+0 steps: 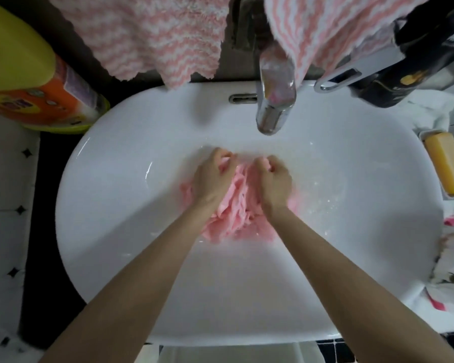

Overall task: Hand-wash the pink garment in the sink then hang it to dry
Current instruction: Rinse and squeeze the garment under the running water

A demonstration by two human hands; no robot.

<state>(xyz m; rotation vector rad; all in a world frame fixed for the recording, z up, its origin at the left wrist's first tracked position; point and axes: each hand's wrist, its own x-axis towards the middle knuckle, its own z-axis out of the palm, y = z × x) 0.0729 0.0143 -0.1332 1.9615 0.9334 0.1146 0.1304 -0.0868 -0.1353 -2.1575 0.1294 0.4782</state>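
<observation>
So the count: one white sink [110,205], one pink garment [236,205], one chrome faucet [274,100] over the sink's back rim, two pink-and-white striped towels [152,35] [325,35] hanging behind the sink, one yellow detergent jug [24,74] off the sink's left side, one yellow soap bar [447,163] in a dish [427,132] off its right side, and one dark bottle [417,61] past the back right corner. The garment sits bunched up and wet in the middle of the sink basin. Both bare forearms come in over the sink's near edge and angle toward each other. Left hand [210,179] and right hand [273,182] are palms down, side by side on the cloth, fingers curled and clutching folds of the garment at its far end.
</observation>
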